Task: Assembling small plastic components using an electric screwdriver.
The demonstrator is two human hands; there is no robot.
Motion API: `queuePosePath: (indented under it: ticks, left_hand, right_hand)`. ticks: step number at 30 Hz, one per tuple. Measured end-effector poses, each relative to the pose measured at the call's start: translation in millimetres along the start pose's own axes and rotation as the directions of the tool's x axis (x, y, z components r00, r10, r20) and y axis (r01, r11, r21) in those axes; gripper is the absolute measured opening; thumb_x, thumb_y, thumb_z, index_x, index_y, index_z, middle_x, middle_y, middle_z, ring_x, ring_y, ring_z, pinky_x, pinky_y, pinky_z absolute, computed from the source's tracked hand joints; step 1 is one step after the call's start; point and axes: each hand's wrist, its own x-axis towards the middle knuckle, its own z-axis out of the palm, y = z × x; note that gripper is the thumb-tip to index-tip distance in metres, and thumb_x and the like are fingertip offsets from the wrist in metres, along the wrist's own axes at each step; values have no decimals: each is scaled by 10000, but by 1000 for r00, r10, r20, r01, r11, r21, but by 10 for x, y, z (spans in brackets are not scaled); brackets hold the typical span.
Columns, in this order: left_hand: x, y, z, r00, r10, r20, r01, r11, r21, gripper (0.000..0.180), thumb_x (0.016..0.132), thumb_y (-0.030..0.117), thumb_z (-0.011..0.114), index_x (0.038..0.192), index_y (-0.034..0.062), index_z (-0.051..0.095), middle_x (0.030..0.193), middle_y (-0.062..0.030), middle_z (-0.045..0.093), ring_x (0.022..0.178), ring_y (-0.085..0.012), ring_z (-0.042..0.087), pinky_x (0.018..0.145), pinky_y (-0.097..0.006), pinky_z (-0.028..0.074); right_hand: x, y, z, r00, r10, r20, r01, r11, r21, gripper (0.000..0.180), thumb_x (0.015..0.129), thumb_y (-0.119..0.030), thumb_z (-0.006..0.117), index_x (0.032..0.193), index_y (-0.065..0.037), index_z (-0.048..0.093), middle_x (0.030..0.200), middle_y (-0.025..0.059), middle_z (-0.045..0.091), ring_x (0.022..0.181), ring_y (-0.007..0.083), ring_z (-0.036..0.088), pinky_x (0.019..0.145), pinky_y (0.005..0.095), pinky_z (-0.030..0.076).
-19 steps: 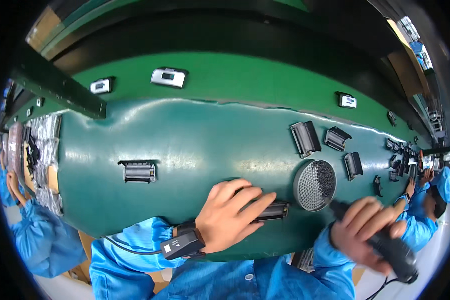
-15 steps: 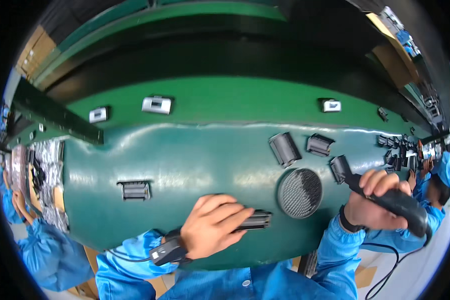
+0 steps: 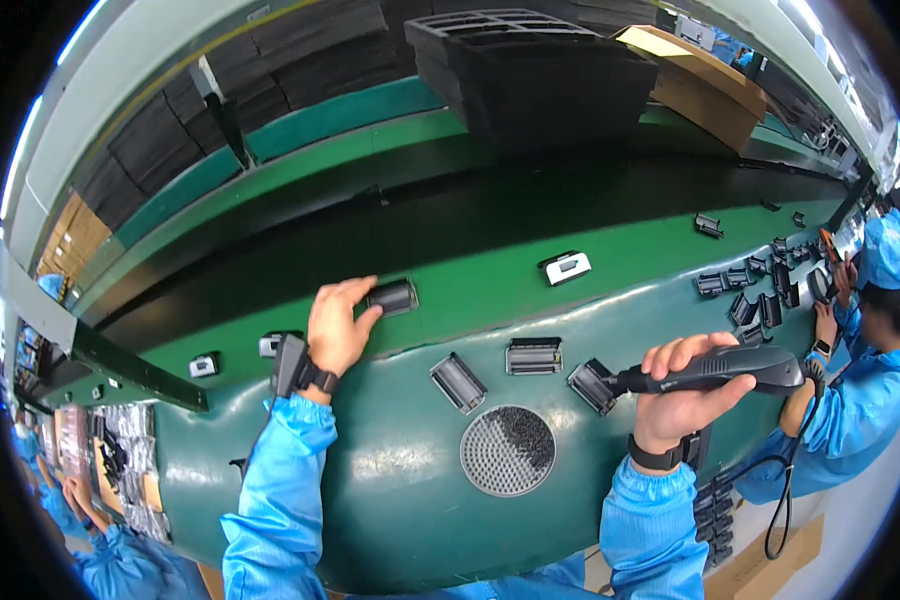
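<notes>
My left hand [image 3: 338,325] reaches forward onto the green conveyor belt [image 3: 470,285] and grips a small black plastic part [image 3: 391,297]. My right hand [image 3: 682,390] is closed around a black electric screwdriver [image 3: 720,370] held level, its tip touching a black part [image 3: 592,385] on the green bench. Two more black parts [image 3: 458,382] [image 3: 534,355] lie between my hands. A round black perforated dish [image 3: 507,450] holding small screws sits in front of them. Both sleeves are blue.
A white-and-black part [image 3: 566,267] rides the belt. Several black parts [image 3: 755,290] lie at the right, beside a co-worker in blue [image 3: 860,340]. Stacked black trays [image 3: 530,70] and a cardboard box [image 3: 710,80] stand behind the belt. Another person [image 3: 80,500] works at the lower left.
My left hand went from the near edge of the bench forward to the belt with a black part. My right hand brought the screwdriver's tip onto another part. The view tilted up.
</notes>
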Motion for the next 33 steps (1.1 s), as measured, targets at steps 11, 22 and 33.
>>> queuePosePath:
  ticks: [11,22,33]
  left_hand:
    - [-297,793,-217,805,117,-582,-432,788,-439,251,772,-201,666,868,7,565,976,-178,671,935,-366,718,769,-441,596]
    - [-371,1228,-850,504,333,-797,-828,451,-335,386,615,-180,761,788,2,468,910,-194,569,924,-430,714,778,-535,618]
    - [135,504,-212,969,-221,-108,169,917,-361,296,799,-142,647,1052,9,626,986,-148,610,888,-288,666,788,-352,556]
  right_hand:
    - [-98,54,-58,990,136,-42,-136,991,10,658,975,-776,390,1160,-153,491,714,27,511,516,157,494,507,322,438]
    - [-150,103,1,994,104,-26,-104,995,-5,640,994,-758,366,1178,-157,489,715,23,491,514,156,479,489,325,433]
    - [-169,56,124,993,121,-9,-121,992,26,651,977,-778,382,1168,-167,497,708,19,496,519,160,487,516,333,447]
